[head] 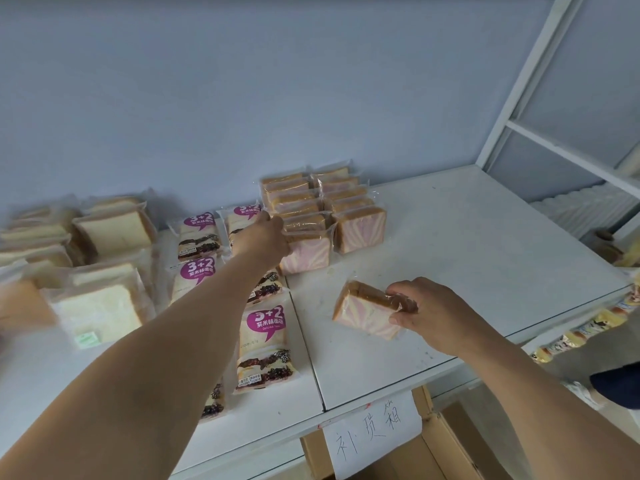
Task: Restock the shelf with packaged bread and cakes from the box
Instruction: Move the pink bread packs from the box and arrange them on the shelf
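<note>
On the white shelf (467, 258) stand two rows of pink-striped cake packs (360, 230) against the back wall. My left hand (263, 233) reaches to the left row and grips the front pack (306, 256) at its left side. My right hand (429, 310) holds another pink-striped cake pack (363, 311) by its right end, tilted on the shelf in front of the rows. Purple-labelled bread packs (265, 344) lie in two columns left of the cakes. Plain white toast packs (104, 299) fill the far left.
An open cardboard box (446, 441) with a handwritten paper label (370, 431) sits below the shelf's front edge. A white shelf upright (512, 91) rises at the right. More packaged snacks (581, 330) hang on a lower level at right. A blurred shape shows at the far left edge.
</note>
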